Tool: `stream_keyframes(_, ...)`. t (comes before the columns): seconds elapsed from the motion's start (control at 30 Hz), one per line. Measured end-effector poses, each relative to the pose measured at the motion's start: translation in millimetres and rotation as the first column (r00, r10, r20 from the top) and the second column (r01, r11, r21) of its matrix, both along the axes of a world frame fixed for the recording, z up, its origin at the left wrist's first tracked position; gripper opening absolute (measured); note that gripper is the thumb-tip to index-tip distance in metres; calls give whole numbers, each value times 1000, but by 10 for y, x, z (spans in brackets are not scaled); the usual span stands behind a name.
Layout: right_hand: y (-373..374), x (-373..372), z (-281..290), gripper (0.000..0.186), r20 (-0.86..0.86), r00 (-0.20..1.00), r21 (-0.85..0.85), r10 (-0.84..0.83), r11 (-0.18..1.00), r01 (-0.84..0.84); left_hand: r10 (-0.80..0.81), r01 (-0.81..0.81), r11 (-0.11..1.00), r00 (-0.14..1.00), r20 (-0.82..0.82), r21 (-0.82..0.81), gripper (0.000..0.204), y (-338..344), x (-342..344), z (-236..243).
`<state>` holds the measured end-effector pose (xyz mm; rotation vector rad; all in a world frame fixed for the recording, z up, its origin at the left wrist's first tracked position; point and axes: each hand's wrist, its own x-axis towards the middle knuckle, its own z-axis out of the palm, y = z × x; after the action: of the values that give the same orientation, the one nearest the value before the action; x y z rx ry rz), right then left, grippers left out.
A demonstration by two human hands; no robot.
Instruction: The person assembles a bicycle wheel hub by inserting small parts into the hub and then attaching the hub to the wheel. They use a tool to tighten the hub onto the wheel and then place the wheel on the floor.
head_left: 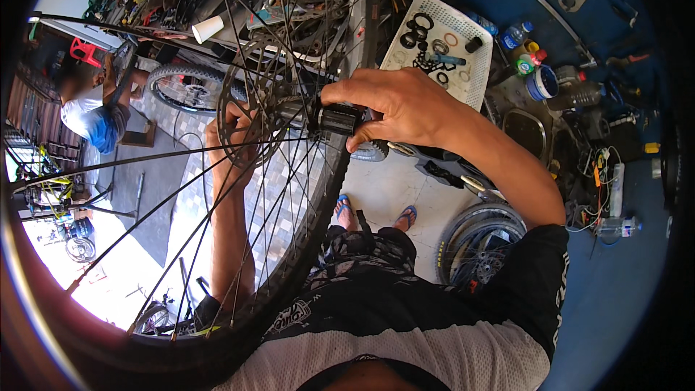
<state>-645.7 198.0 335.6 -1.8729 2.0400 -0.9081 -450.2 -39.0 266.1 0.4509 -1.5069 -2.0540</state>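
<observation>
Black, ribbed freehub cylinder (339, 120) at the centre of the black-tyred, wire-spoked bicycle wheel (310, 242) is grasped by the right hand (409, 108). Left of the wheel's centre, the left hand (233, 132) is seen, its grip unclear.

The right hand (402, 110) grips a wheel hub (337, 121).

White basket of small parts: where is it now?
In the head view, the basket is right of centre near the top, just above the right hand and left of the bottles.
</observation>
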Motion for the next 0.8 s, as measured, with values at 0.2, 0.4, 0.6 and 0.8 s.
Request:
stream_keyframes(0.2,63,144,-89,59,118,993,-52,-23,998,29,7,-7,1000,1000,-10,-13,22,61,23,25)
stream_keyframes(0.4,118,203,29,52,229,973,29,-35,999,30,-12,12,1000,1000,-3,-15,19,26,30,16)
stream_keyframes(0.6,93,177,137,47,251,967,72,-34,997,17,27,-26,999,999,43,-21,18,36,33,-3)
stream_keyframes(0.8,72,179,129,42,322,946,64,-39,998,19,-1,1,1000,999,37,11,17,-19,40,-30)
